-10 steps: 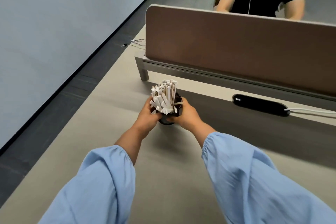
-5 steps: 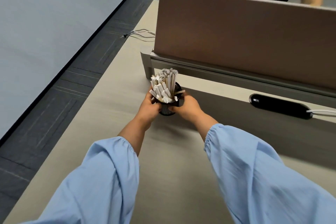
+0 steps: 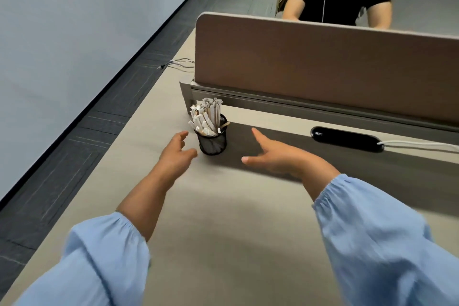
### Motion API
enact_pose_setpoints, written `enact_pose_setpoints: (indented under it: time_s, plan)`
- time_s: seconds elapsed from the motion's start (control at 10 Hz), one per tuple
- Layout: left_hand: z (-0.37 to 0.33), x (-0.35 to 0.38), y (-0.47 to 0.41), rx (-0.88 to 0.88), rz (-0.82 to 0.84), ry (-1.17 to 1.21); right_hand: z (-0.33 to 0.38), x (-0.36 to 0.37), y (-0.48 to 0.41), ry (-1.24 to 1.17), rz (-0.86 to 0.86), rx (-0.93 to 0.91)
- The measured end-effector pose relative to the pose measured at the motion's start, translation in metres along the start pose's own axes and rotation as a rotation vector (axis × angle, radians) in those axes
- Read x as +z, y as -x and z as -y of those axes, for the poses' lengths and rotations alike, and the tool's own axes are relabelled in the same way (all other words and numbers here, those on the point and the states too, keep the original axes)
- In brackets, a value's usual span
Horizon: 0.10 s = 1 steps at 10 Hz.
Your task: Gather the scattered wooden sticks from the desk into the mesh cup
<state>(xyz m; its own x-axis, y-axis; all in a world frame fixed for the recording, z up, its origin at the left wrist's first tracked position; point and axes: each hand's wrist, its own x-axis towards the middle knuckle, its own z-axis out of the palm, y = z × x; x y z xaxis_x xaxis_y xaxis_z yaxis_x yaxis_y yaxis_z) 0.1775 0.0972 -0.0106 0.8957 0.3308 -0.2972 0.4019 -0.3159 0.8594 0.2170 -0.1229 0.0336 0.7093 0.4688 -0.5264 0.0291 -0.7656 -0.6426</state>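
Near the frame's centre, the mesh cup (image 3: 213, 143) stands upright on the desk (image 3: 223, 218), packed with wooden sticks (image 3: 206, 119). Flanking it, left hand (image 3: 176, 154) and right hand (image 3: 275, 156) are spread and empty. No stray sticks show, so gathering looks done; next is probably a check of the desk.

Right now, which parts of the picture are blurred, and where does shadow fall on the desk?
Head view: the blue sleeves are smeared by motion, while the mesh cup and sticks stay sharp; a dark shadow band lies on the desk below the divider panel; straight edges bow from the wide lens.
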Motion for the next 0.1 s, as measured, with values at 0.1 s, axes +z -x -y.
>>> enact_pose_setpoints:
  time_s: [0.1]
  plan:
    - [-0.034, -0.0201, 0.0551, 0.262, 0.036, -0.009, -0.0023, -0.0244, 0.0802, -0.076, -0.12, -0.167]
